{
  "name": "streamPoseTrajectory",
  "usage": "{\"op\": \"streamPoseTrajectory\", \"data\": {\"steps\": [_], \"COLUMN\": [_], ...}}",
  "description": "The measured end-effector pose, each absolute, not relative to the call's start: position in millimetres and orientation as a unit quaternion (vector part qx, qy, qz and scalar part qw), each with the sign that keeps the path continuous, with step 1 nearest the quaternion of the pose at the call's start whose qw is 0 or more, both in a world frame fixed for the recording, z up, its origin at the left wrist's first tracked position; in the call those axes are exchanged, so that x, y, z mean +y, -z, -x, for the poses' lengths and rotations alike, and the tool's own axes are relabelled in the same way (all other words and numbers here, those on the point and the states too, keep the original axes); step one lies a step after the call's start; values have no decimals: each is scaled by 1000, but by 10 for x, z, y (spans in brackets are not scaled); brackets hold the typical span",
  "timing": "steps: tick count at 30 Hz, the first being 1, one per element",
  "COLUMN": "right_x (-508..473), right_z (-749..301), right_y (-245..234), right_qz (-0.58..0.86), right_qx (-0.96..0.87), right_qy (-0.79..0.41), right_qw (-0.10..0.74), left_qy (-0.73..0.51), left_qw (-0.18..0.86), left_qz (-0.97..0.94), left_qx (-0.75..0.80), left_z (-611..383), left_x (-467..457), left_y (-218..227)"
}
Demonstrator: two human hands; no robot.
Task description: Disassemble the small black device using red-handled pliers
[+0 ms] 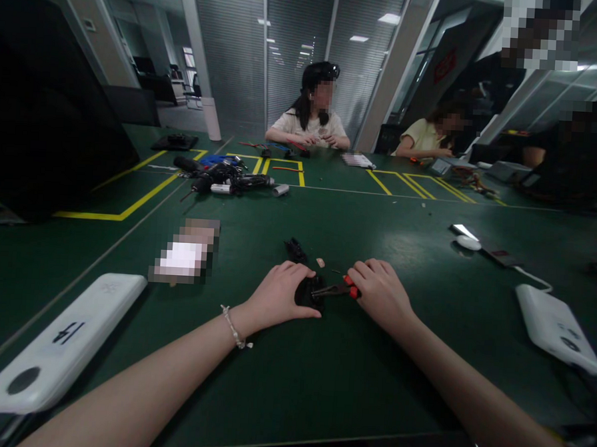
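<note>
My left hand (282, 291) rests on the green table and grips a small black part (305, 292) between thumb and fingers. What kind of part it is, I cannot make out. Red-handled pliers (331, 290) are in my right hand (379, 289), which is closed around the handles. Their jaws point left and reach onto the black part. Just beyond my left hand lies another black piece (295, 250). A small tan piece (320, 262) and a thin dark sliver (335, 271) lie between the hands, a little farther off.
A white power bank (72, 338) lies at left, another (558, 327) at right with a cable. Near the right one is a white mouse-like object (467, 243). Dark tools and cables (221, 176) are heaped farther back. People (311, 121) sit across the green table (249, 394).
</note>
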State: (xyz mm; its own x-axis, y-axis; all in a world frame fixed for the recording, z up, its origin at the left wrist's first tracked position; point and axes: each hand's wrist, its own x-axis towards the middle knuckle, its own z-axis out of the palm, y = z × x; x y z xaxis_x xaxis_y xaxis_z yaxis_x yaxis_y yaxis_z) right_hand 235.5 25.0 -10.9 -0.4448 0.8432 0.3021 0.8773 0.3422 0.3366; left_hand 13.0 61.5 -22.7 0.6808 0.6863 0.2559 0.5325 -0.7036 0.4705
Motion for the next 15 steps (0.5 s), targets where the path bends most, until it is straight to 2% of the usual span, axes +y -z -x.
{"op": "streamPoseTrajectory", "data": {"steps": [15], "right_x": [270], "right_z": [-2359], "right_y": [133], "right_qz": [540], "right_qx": [-821], "right_qy": [183], "right_qw": [34], "left_qy": [-202], "left_qw": [195], "left_qz": [-896], "left_qx": [344], "left_z": [-132], "left_x": [610], "left_y": [215]}}
